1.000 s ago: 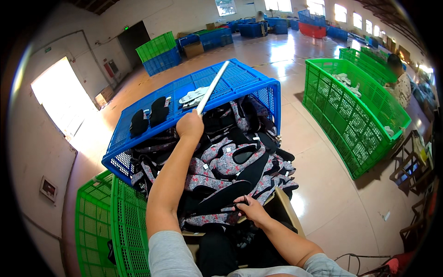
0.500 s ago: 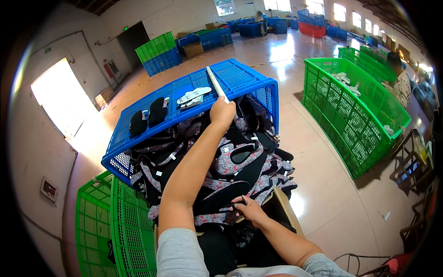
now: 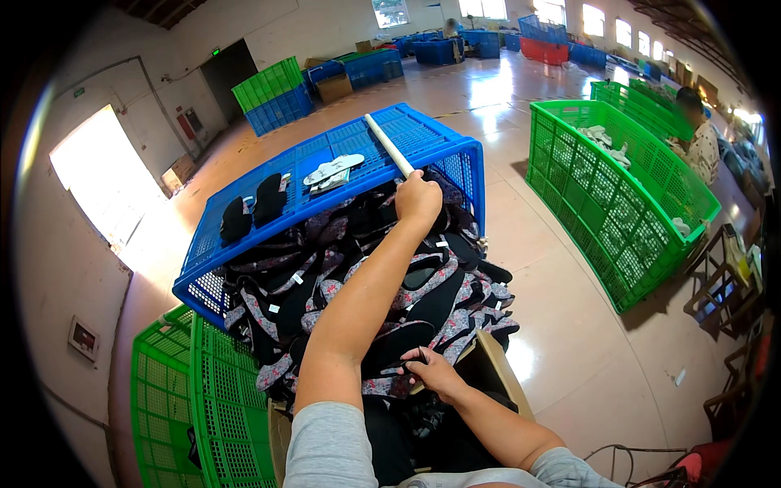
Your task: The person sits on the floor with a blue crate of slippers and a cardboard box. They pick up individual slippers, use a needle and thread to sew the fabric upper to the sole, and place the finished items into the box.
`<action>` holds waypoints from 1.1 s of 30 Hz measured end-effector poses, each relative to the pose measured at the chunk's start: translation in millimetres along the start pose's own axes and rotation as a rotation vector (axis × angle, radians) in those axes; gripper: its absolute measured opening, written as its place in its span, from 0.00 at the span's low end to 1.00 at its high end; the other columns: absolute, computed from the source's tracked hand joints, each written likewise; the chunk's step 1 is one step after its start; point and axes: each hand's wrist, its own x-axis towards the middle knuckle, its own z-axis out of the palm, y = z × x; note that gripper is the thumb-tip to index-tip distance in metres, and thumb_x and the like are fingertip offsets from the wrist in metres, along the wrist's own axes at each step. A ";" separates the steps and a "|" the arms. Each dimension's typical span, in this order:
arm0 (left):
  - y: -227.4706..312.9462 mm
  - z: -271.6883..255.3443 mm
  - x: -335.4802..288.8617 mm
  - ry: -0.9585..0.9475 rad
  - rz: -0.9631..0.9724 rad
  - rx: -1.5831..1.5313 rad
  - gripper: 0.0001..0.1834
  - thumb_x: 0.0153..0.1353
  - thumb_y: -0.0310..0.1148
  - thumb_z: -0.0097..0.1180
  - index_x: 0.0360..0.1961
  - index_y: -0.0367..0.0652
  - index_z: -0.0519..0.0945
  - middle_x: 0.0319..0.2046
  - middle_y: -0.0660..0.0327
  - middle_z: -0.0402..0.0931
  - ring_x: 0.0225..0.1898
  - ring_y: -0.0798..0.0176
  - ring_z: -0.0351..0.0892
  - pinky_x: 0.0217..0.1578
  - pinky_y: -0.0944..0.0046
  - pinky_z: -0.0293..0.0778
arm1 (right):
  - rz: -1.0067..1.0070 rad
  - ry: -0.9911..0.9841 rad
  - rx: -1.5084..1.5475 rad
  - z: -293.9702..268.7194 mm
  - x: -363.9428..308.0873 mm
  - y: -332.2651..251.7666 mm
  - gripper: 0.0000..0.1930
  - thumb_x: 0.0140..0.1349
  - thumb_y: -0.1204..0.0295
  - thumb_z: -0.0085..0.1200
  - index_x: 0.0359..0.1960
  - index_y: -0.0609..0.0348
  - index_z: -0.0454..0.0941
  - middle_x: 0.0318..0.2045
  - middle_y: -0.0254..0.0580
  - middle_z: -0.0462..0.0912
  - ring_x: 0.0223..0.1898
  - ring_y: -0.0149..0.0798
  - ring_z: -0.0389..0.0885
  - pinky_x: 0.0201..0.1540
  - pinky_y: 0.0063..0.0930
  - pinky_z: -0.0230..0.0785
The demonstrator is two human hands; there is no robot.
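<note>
My left hand (image 3: 419,198) is closed around the lower end of a pale stick (image 3: 388,146), which slants across the top of a tilted blue plastic crate (image 3: 317,154). Black and floral-patterned slippers (image 3: 439,297) with small white tags spill in a heap from the crate's open side. Below, my right hand (image 3: 431,372) is closed at the heap's near edge, fingers around a small dark object I cannot make out. Black slippers (image 3: 270,199) and white sole-shaped pieces (image 3: 333,169) lie on top of the crate.
A cardboard box (image 3: 498,362) stands just in front of me, with dark items inside. Green crates (image 3: 236,398) stand at the left. Another green crate (image 3: 614,211) holding pale pieces is at the right, with a person (image 3: 701,150) beyond it. Wooden stools (image 3: 720,272) line the right.
My left hand has shifted right, swinging the near end of the stick with it. My right hand stays closed at nearly the same place. The view has turned slightly.
</note>
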 end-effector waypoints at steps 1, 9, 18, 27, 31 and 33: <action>3.9 -0.9 -1.0 -0.011 -0.004 -0.008 0.25 0.60 0.38 0.53 0.58 0.42 0.78 0.52 0.43 0.79 0.55 0.43 0.79 0.57 0.52 0.71 | 0.000 0.000 0.001 -0.9 0.5 1.2 0.09 0.68 0.75 0.51 0.48 0.60 0.73 0.38 0.40 0.85 0.28 0.26 0.75 0.32 0.18 0.70; 1.8 10.8 20.5 -0.072 0.004 -0.075 0.29 0.59 0.38 0.54 0.61 0.40 0.75 0.54 0.42 0.78 0.55 0.44 0.79 0.57 0.54 0.71 | -0.031 0.003 0.013 -2.3 2.6 6.4 0.10 0.67 0.73 0.53 0.48 0.61 0.74 0.36 0.38 0.86 0.28 0.25 0.76 0.33 0.19 0.69; -9.7 16.9 29.8 -0.015 0.012 -0.124 0.39 0.55 0.42 0.61 0.68 0.39 0.68 0.55 0.42 0.78 0.54 0.46 0.80 0.56 0.55 0.72 | -0.025 -0.006 0.016 -4.7 5.3 7.4 0.10 0.67 0.75 0.52 0.49 0.60 0.73 0.38 0.39 0.85 0.28 0.26 0.75 0.31 0.16 0.69; 0.3 -5.6 2.5 -0.124 -0.069 -0.090 0.58 0.52 0.49 0.68 0.76 0.43 0.45 0.61 0.35 0.65 0.60 0.36 0.71 0.60 0.50 0.68 | 0.001 -0.001 0.030 0.2 -2.6 -6.6 0.10 0.67 0.74 0.52 0.49 0.60 0.74 0.37 0.39 0.86 0.27 0.25 0.75 0.31 0.19 0.68; -24.6 -23.3 -21.0 -0.167 0.027 -0.050 0.61 0.50 0.51 0.68 0.76 0.43 0.43 0.64 0.34 0.60 0.61 0.35 0.69 0.60 0.48 0.68 | -0.044 0.031 0.069 0.2 -1.4 -5.4 0.13 0.64 0.76 0.53 0.50 0.57 0.73 0.40 0.38 0.85 0.27 0.24 0.75 0.25 0.17 0.63; -55.6 -29.6 -29.3 -0.136 0.112 -0.089 0.58 0.52 0.49 0.68 0.75 0.41 0.46 0.64 0.33 0.59 0.61 0.34 0.68 0.62 0.49 0.67 | -0.052 0.096 0.042 1.5 -3.3 -9.0 0.17 0.61 0.78 0.54 0.52 0.56 0.72 0.42 0.37 0.84 0.25 0.23 0.71 0.22 0.16 0.61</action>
